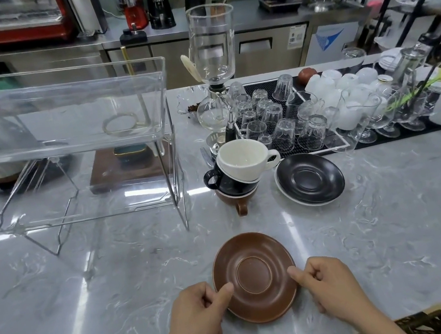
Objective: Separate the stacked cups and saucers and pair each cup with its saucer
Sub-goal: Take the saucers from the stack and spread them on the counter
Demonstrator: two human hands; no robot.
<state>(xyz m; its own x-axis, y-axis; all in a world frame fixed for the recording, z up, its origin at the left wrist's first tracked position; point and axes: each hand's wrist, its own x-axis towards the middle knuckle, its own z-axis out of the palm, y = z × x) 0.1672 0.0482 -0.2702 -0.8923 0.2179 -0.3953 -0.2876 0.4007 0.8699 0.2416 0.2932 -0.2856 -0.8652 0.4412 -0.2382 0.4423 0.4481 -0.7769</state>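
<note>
A brown saucer point(255, 277) lies on the grey marble counter near the front edge. My left hand point(198, 315) grips its left rim with the thumb on top, and my right hand point(331, 284) grips its right rim the same way. Farther back stands a stack of three cups: a white cup point(244, 158) on top, a black cup point(223, 182) in the middle, a brown cup point(237, 202) at the bottom. To the right of the stack a black saucer point(309, 177) lies on a white saucer, of which only the rim shows.
A clear plastic two-tier rack point(59, 130) stands at the left. A glass siphon brewer point(213, 68) rises behind the cup stack. A black mat point(272, 85) holds several upturned glasses and white cups at the back right.
</note>
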